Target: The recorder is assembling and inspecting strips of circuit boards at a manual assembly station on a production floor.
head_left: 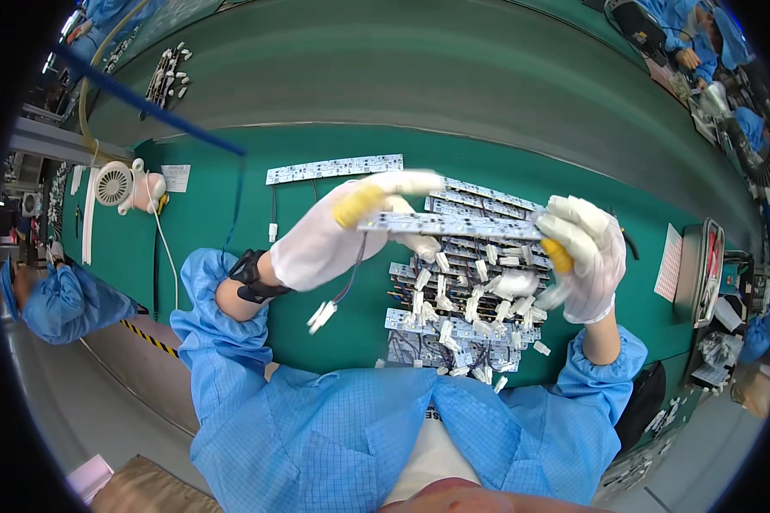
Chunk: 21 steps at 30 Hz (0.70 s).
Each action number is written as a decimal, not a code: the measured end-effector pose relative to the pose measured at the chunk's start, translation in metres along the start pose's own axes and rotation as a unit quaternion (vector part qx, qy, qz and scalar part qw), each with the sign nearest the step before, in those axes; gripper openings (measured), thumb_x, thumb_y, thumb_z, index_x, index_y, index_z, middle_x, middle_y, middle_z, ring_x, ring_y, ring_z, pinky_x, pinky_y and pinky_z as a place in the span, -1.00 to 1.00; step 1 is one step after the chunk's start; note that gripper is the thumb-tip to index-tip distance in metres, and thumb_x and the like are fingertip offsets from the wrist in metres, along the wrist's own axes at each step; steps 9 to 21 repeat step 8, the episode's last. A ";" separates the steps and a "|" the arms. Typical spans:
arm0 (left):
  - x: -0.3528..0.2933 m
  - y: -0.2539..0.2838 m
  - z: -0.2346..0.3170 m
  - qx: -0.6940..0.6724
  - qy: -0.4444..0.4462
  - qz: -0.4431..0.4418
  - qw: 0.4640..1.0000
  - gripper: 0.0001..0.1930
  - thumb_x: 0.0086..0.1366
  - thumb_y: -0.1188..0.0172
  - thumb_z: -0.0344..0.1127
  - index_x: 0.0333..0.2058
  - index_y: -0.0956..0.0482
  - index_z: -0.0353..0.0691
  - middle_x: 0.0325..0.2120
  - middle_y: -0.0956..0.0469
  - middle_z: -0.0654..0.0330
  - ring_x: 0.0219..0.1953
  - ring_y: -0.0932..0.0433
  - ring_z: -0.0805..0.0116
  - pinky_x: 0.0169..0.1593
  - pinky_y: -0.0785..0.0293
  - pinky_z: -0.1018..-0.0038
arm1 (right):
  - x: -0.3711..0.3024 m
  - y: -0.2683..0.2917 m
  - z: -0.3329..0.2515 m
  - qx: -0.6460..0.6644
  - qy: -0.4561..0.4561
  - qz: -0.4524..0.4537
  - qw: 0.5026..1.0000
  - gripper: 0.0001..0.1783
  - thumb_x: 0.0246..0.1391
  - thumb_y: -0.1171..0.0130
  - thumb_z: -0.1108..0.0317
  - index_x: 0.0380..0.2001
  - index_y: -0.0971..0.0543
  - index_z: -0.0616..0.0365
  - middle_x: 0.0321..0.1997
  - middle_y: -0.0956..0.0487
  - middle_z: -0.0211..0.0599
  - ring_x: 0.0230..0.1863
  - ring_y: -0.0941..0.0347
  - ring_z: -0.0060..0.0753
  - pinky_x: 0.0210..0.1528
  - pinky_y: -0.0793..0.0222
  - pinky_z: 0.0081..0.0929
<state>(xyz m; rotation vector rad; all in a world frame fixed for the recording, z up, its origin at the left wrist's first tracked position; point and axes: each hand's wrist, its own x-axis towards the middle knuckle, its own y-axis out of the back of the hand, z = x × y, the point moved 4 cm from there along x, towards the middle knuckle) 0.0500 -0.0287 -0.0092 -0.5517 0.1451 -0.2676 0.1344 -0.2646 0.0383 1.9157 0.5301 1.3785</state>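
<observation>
A long, narrow white circuit board strip spans the space between my two gloved hands, slightly blurred. My left hand, in a white glove with a yellow fingertip, closes on its left end. My right hand, gloved the same way, grips the right end. From the strip's left end, thin dark wires hang down to a white connector. Below lies a pile of similar strips, with several white plugs and tangled wires on top. Another circuit board strip lies apart on the green mat, beyond my left hand.
A small white fan stands at the left, its cable trailing over the green mat. A blue cord crosses the upper left. Beyond runs a dark belt carrying a bundle of parts. A metal tray sits right.
</observation>
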 end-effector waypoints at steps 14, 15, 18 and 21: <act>-0.012 0.008 0.014 0.329 -0.003 0.113 0.937 -0.67 0.32 -0.13 -0.25 0.03 -0.51 -0.13 -0.19 -0.56 0.22 -0.24 -0.45 0.60 -0.19 -0.39 0.66 | -0.016 -0.020 0.031 0.546 -0.425 -0.142 0.708 -0.23 0.02 -0.25 -0.02 0.19 -0.24 0.14 0.14 -0.39 -0.14 0.06 -0.42 -0.03 0.17 -0.29 -0.15; -0.012 0.008 0.014 0.329 -0.003 0.113 0.937 -0.67 0.32 -0.13 -0.25 0.03 -0.51 -0.13 -0.19 -0.56 0.22 -0.24 -0.45 0.60 -0.19 -0.39 0.66 | -0.016 -0.020 0.031 0.546 -0.425 -0.142 0.708 -0.23 0.02 -0.25 -0.02 0.19 -0.24 0.14 0.14 -0.39 -0.14 0.06 -0.42 -0.03 0.17 -0.29 -0.15; -0.012 0.008 0.014 0.329 -0.003 0.113 0.937 -0.67 0.32 -0.13 -0.25 0.03 -0.51 -0.13 -0.19 -0.56 0.22 -0.24 -0.45 0.60 -0.19 -0.39 0.66 | -0.016 -0.020 0.031 0.546 -0.425 -0.142 0.708 -0.23 0.02 -0.25 -0.02 0.19 -0.24 0.14 0.14 -0.39 -0.14 0.06 -0.42 -0.03 0.17 -0.29 -0.15; -0.012 0.008 0.014 0.329 -0.003 0.113 0.937 -0.67 0.32 -0.13 -0.25 0.03 -0.51 -0.13 -0.19 -0.56 0.22 -0.24 -0.45 0.60 -0.19 -0.39 0.66 | -0.016 -0.020 0.031 0.546 -0.425 -0.142 0.708 -0.23 0.02 -0.25 -0.02 0.19 -0.24 0.14 0.14 -0.39 -0.14 0.06 -0.42 -0.03 0.17 -0.29 -0.15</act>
